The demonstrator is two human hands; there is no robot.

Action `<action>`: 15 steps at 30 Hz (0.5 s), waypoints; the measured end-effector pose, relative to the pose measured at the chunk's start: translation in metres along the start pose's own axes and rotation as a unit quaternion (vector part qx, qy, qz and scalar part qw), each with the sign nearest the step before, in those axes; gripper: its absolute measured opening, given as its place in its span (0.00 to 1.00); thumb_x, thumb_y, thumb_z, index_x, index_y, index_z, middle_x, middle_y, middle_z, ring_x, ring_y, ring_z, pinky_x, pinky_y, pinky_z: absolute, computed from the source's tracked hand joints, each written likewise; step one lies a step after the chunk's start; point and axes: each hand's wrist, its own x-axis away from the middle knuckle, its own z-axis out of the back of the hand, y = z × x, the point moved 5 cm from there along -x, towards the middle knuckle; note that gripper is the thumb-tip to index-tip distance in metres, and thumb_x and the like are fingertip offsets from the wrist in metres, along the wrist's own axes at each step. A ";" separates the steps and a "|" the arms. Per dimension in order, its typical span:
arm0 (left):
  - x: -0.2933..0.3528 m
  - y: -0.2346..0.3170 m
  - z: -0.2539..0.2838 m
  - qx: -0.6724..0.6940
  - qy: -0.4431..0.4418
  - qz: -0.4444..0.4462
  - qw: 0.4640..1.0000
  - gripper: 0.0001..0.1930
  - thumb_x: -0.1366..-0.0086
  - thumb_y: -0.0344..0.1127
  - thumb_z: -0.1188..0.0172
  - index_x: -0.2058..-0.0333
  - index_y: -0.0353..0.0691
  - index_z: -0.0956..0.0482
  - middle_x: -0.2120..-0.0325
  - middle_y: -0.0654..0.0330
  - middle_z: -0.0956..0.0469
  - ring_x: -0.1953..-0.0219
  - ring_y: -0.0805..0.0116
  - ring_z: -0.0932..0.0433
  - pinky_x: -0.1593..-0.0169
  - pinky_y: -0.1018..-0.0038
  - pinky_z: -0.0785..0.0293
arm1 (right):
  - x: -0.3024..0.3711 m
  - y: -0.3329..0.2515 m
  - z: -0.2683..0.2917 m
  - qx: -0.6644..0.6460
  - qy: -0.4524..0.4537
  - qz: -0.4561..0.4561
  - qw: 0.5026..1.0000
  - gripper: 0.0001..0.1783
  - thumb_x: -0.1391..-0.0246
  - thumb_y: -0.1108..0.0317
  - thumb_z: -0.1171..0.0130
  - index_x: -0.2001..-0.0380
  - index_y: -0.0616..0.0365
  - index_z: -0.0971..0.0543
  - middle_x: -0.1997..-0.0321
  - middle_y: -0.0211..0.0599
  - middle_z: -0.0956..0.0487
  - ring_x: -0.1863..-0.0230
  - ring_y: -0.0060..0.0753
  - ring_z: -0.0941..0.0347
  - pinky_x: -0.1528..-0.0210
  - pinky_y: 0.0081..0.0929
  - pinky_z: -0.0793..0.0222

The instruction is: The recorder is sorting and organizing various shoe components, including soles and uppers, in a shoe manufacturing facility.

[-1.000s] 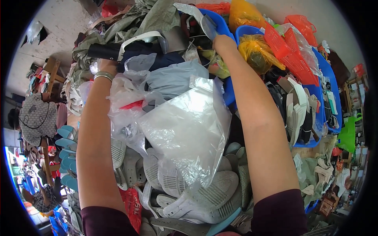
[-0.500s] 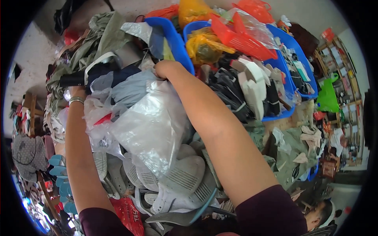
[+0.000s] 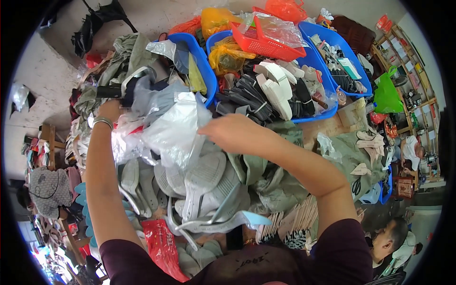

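My right hand (image 3: 232, 132) is closed, its fingertips pinching the right edge of a clear plastic bag (image 3: 173, 135). My left hand (image 3: 110, 110), with a metal bracelet at the wrist, is curled beside a black cylindrical roll (image 3: 108, 91); what its fingers hold, if anything, is hidden. Bluish-grey material shows through the bag's upper part. Under and in front of the bag lies a heap of grey moulded shoe soles (image 3: 206, 173). One sole with a pale blue tip (image 3: 256, 218) lies nearer me, beside a red plastic packet (image 3: 161, 247).
Blue bins (image 3: 208, 78) line the back, with white and black shoe parts (image 3: 275, 90) and a red basket (image 3: 266, 45) on one. Olive cloth (image 3: 280, 187) and scissors (image 3: 356, 186) lie to the right. Another person (image 3: 392, 237) is at lower right.
My right hand has come back from the far side toward me, down to the bag's right edge. My view has shifted, and more of the near heap shows. My left hand stays by the black roll.
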 end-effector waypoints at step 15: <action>0.259 0.076 0.140 0.784 0.072 -0.039 0.615 0.17 0.30 0.42 0.58 0.60 0.37 0.24 0.81 0.71 0.37 0.73 0.78 0.39 0.63 0.81 0.40 | 0.249 -0.151 0.000 -0.320 0.222 -0.092 0.916 0.10 0.48 0.77 0.48 0.62 0.62 0.22 0.65 0.40 0.20 0.64 0.33 0.23 0.59 0.24 0.30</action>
